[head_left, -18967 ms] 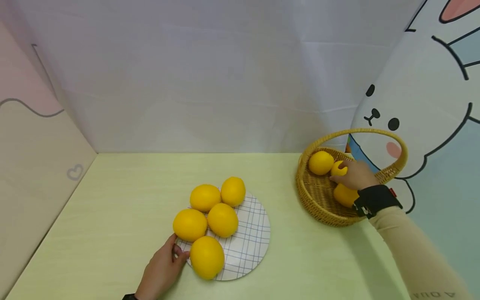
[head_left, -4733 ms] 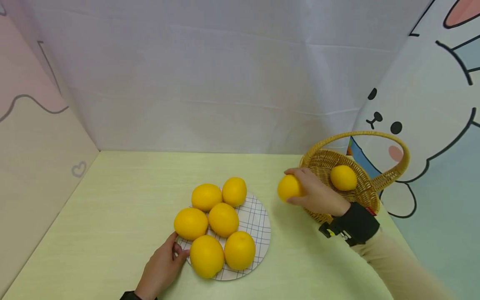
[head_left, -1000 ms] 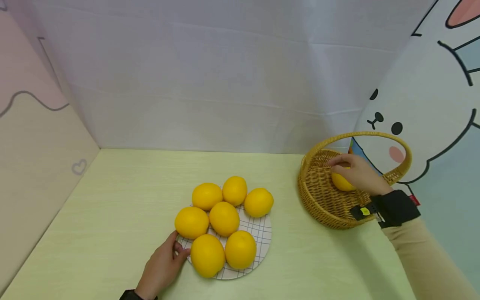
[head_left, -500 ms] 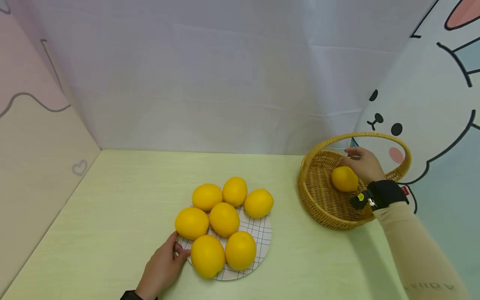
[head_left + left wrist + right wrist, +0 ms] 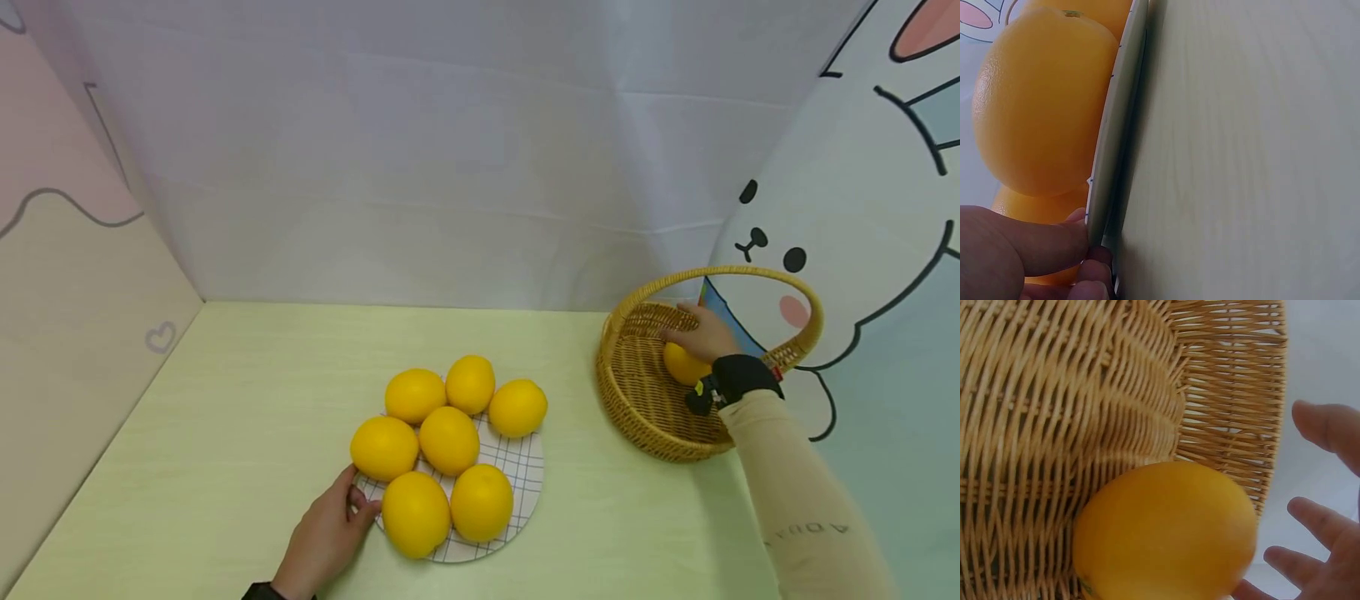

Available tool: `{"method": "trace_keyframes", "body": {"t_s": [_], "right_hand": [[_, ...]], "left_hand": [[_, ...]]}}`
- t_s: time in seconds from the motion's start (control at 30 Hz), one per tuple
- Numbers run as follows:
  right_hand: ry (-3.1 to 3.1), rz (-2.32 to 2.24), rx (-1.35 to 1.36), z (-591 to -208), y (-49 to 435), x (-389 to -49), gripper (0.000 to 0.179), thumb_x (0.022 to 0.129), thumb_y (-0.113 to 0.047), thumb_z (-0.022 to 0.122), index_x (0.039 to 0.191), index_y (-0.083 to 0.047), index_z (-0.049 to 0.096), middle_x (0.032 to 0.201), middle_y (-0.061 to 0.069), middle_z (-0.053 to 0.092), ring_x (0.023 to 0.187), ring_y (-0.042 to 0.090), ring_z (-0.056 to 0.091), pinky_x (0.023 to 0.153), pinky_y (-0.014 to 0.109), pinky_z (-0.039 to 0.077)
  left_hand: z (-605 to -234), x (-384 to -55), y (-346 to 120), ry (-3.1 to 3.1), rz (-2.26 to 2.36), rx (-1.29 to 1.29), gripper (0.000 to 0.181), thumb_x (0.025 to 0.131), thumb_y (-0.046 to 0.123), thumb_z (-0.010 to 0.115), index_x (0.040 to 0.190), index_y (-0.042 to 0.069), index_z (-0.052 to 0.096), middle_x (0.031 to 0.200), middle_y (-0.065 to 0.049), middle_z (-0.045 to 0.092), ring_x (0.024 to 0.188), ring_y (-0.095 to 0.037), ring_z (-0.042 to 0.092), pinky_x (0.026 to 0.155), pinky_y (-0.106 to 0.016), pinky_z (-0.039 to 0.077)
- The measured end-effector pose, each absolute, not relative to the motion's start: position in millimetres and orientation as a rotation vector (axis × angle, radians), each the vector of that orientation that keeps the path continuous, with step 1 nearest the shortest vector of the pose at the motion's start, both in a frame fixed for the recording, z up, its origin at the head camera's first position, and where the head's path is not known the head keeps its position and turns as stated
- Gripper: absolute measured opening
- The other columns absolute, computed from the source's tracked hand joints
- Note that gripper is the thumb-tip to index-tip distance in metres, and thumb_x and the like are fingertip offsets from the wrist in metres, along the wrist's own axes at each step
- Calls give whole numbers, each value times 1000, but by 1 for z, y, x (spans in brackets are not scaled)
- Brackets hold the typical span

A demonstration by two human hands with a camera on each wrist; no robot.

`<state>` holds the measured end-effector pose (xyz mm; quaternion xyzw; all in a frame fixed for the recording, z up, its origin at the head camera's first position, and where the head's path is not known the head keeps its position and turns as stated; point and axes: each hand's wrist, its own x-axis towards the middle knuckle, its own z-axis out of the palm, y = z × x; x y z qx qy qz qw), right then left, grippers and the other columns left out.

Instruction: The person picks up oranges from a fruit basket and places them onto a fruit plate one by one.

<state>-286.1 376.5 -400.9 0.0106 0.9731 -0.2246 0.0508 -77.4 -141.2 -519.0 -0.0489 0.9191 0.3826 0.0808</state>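
My left hand (image 5: 322, 533) pinches the near-left rim of a round white plate (image 5: 525, 467) with a blue grid. In the left wrist view, the thumb lies over the plate (image 5: 1110, 144) and curled fingers are beneath. Several yellow-orange oranges (image 5: 448, 440) sit on it, their peel finely dimpled. Inside a wicker basket (image 5: 630, 392) at the right lies a single orange (image 5: 681, 364), partly covered by my right hand (image 5: 708, 336). The right wrist view has the spread fingers (image 5: 1316, 522) beside this orange (image 5: 1166, 537), apart from it at the basket's edge.
The basket's tall arched handle (image 5: 738, 271) rises over my right wrist. A white cloth wall (image 5: 412, 167) bounds the table at the back. Printed panels stand on both sides, with a cartoon animal (image 5: 855, 250) on the right one.
Over the longer span, oranges went from the basket to the plate, leaving one in the basket. In the last second my right hand shifted over that orange. The left hand stays at the rim.
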Motion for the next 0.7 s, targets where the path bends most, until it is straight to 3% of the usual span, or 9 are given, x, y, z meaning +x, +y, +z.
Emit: {"method": "trace_keyframes", "body": {"t_s": [0.2, 0.43, 0.7], "right_hand": [[2964, -576, 121, -414, 381, -293, 95, 87, -54, 56, 150, 5, 18, 146, 41, 19, 125, 65, 17, 96, 70, 24], [3088, -451, 30, -432, 387, -299, 86, 86, -40, 62, 144, 13, 27, 139, 46, 24, 121, 66, 22, 97, 73, 16], [3040, -373, 137, -451, 387, -301, 89, 81, -38, 68, 145, 10, 27, 146, 41, 2, 127, 67, 7, 89, 75, 26]], "left_hand": [[-520, -77, -141, 2759, 1142, -143, 49, 87, 24, 65, 127, 0, 49, 81, 5, 53, 64, -12, 43, 58, -27, 35], [-519, -76, -142, 2760, 1144, -122, 52, 89, 29, 64, 128, -2, 48, 82, 5, 53, 64, -12, 43, 57, -28, 34], [-520, -78, -141, 2737, 1143, -152, 52, 88, 27, 65, 129, -1, 48, 82, 4, 53, 65, -12, 43, 58, -28, 34]]}}
